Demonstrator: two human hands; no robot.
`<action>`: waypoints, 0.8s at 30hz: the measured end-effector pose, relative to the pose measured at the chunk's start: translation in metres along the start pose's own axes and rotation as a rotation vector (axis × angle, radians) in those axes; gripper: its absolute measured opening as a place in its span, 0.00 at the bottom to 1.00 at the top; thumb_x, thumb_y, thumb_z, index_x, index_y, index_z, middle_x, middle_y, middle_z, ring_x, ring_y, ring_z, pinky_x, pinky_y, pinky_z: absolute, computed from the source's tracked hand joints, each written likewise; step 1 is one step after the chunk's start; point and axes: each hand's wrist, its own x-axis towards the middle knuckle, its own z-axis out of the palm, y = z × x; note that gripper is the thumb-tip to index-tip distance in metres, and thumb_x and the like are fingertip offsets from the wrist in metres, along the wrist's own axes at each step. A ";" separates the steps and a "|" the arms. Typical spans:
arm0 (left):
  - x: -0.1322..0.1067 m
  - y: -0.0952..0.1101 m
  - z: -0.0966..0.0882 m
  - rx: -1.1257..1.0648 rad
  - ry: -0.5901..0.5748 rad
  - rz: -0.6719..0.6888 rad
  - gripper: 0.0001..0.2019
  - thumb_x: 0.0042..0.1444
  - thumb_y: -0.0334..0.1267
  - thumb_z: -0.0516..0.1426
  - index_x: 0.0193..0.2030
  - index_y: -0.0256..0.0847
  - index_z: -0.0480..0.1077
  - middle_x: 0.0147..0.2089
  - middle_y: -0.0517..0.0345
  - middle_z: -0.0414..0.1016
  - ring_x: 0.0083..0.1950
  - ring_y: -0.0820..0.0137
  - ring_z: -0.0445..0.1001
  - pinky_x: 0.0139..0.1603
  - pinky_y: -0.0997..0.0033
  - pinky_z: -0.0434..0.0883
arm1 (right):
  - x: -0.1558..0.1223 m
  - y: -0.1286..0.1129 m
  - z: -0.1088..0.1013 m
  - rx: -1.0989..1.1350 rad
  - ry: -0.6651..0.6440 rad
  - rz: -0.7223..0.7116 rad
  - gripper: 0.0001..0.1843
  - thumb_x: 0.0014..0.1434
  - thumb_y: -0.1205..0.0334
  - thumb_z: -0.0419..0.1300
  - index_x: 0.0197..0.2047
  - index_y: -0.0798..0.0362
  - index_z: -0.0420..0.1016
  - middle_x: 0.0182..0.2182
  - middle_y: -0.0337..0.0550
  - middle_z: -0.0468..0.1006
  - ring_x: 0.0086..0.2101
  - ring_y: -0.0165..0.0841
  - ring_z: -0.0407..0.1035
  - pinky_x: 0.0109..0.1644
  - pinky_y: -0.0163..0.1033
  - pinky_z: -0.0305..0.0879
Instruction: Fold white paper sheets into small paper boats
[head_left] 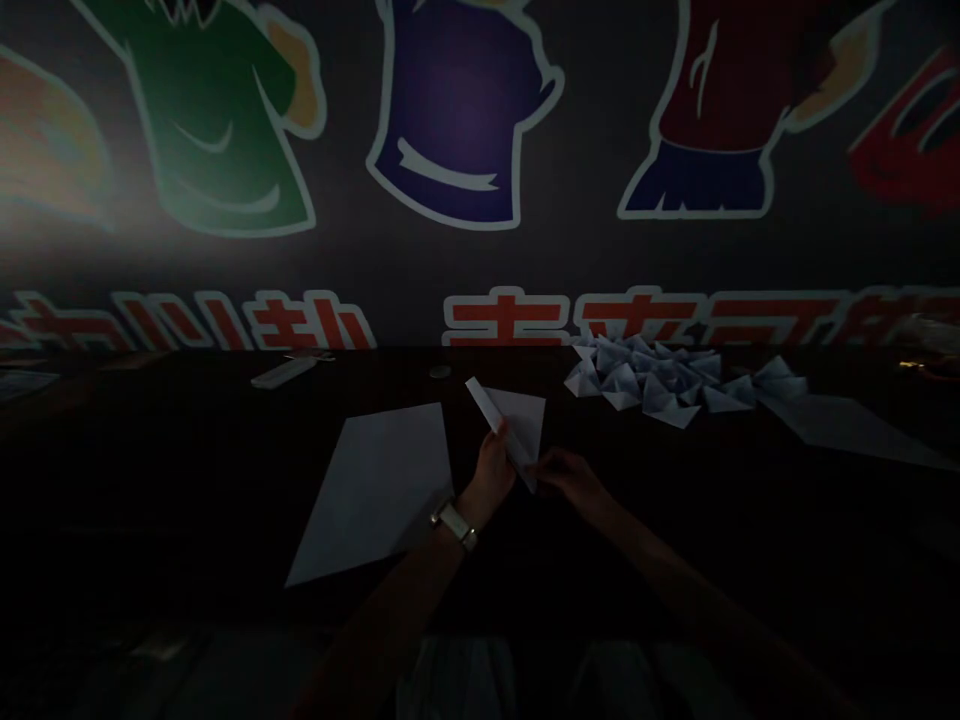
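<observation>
The hands (pixel 495 468) (pixel 568 477) pinch white paper (pixel 527 415) with a long, narrow folded band (pixel 484 402).

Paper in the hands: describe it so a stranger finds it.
Find the dark table below the painted wall. There the left hand holds the paper. Its narrow folded band distinguishes it from the flat sheet leftward and the pointed paper shapes rightward.

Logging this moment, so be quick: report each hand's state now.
Left hand: closed, holding the folded paper.
Right hand: fingers bent at the paper's lower end; grip cannot be told.
</observation>
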 end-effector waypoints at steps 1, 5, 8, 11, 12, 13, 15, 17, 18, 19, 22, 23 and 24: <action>0.001 0.000 -0.001 -0.010 0.001 -0.008 0.10 0.55 0.42 0.58 0.36 0.36 0.69 0.35 0.56 0.76 0.39 0.69 0.75 0.48 0.69 0.69 | 0.000 -0.001 0.000 0.035 0.017 -0.005 0.16 0.38 0.51 0.69 0.21 0.54 0.71 0.16 0.34 0.71 0.20 0.27 0.65 0.26 0.34 0.60; 0.005 0.008 -0.002 -0.040 -0.014 -0.074 0.15 0.60 0.47 0.50 0.39 0.36 0.69 0.38 0.51 0.76 0.45 0.65 0.74 0.52 0.64 0.67 | -0.001 -0.004 -0.002 0.307 -0.020 0.094 0.18 0.43 0.47 0.66 0.28 0.54 0.74 0.23 0.37 0.75 0.25 0.30 0.70 0.28 0.35 0.66; 0.006 0.017 -0.001 -0.056 -0.041 -0.092 0.18 0.61 0.48 0.47 0.42 0.36 0.70 0.41 0.50 0.76 0.47 0.62 0.73 0.54 0.61 0.67 | -0.002 -0.005 -0.003 0.375 -0.122 0.125 0.18 0.44 0.49 0.67 0.33 0.54 0.76 0.29 0.41 0.78 0.28 0.31 0.72 0.30 0.35 0.68; 0.003 0.022 0.001 -0.071 -0.088 -0.063 0.17 0.60 0.47 0.47 0.44 0.38 0.70 0.45 0.50 0.75 0.50 0.61 0.72 0.55 0.60 0.67 | -0.003 -0.003 -0.002 0.358 -0.191 0.101 0.16 0.44 0.52 0.67 0.33 0.55 0.77 0.30 0.42 0.78 0.29 0.30 0.73 0.30 0.34 0.68; 0.001 0.022 0.002 -0.075 -0.115 -0.060 0.17 0.60 0.47 0.47 0.44 0.39 0.70 0.47 0.49 0.75 0.51 0.60 0.71 0.55 0.60 0.66 | -0.003 -0.002 -0.002 0.355 -0.199 0.103 0.16 0.44 0.52 0.67 0.32 0.55 0.77 0.30 0.42 0.79 0.29 0.30 0.72 0.30 0.34 0.68; 0.000 0.022 0.003 -0.079 -0.145 -0.059 0.18 0.60 0.47 0.47 0.45 0.39 0.70 0.48 0.49 0.74 0.52 0.60 0.71 0.55 0.60 0.66 | -0.004 -0.002 -0.001 0.359 -0.199 0.113 0.15 0.44 0.53 0.68 0.31 0.55 0.77 0.29 0.42 0.79 0.28 0.30 0.72 0.30 0.34 0.68; -0.002 0.020 0.005 -0.080 -0.192 -0.063 0.18 0.60 0.48 0.47 0.46 0.40 0.69 0.50 0.50 0.73 0.54 0.60 0.70 0.55 0.59 0.66 | -0.004 0.000 -0.001 0.382 -0.198 0.141 0.14 0.43 0.53 0.68 0.30 0.55 0.77 0.28 0.42 0.79 0.27 0.29 0.72 0.30 0.34 0.69; -0.003 0.018 0.005 -0.078 -0.214 -0.064 0.18 0.60 0.48 0.47 0.49 0.40 0.68 0.53 0.50 0.71 0.55 0.61 0.69 0.57 0.60 0.65 | -0.003 0.000 -0.001 0.413 -0.213 0.167 0.15 0.45 0.52 0.67 0.32 0.55 0.77 0.29 0.43 0.80 0.27 0.30 0.73 0.30 0.34 0.69; -0.003 0.017 0.006 -0.076 -0.219 -0.065 0.19 0.60 0.48 0.47 0.50 0.40 0.67 0.53 0.50 0.70 0.55 0.62 0.69 0.57 0.60 0.65 | -0.003 0.000 -0.002 0.429 -0.220 0.179 0.15 0.46 0.52 0.66 0.32 0.55 0.77 0.30 0.44 0.80 0.27 0.30 0.73 0.30 0.34 0.69; -0.003 0.017 0.006 -0.077 -0.222 -0.068 0.19 0.61 0.49 0.46 0.51 0.40 0.67 0.54 0.50 0.70 0.55 0.62 0.68 0.58 0.60 0.64 | -0.003 0.000 -0.002 0.441 -0.224 0.187 0.15 0.47 0.52 0.66 0.33 0.55 0.77 0.30 0.44 0.80 0.27 0.30 0.73 0.30 0.33 0.70; -0.003 0.019 0.008 -0.047 -0.221 -0.081 0.21 0.61 0.49 0.45 0.50 0.38 0.67 0.53 0.48 0.71 0.55 0.62 0.69 0.58 0.61 0.64 | -0.004 -0.001 -0.003 0.459 -0.210 0.220 0.12 0.48 0.55 0.66 0.32 0.54 0.77 0.30 0.43 0.80 0.26 0.29 0.74 0.29 0.32 0.70; -0.003 0.020 0.008 -0.023 -0.211 -0.074 0.21 0.61 0.50 0.45 0.49 0.38 0.68 0.51 0.48 0.72 0.55 0.62 0.69 0.58 0.60 0.64 | -0.004 -0.001 -0.003 0.463 -0.198 0.232 0.11 0.47 0.56 0.66 0.32 0.54 0.77 0.29 0.43 0.80 0.25 0.28 0.73 0.29 0.32 0.70; -0.003 0.020 0.009 0.003 -0.187 -0.055 0.21 0.61 0.50 0.45 0.48 0.38 0.69 0.49 0.48 0.73 0.54 0.61 0.69 0.57 0.59 0.65 | -0.004 -0.002 -0.003 0.470 -0.185 0.244 0.10 0.46 0.57 0.67 0.31 0.54 0.77 0.29 0.42 0.80 0.25 0.28 0.73 0.29 0.32 0.70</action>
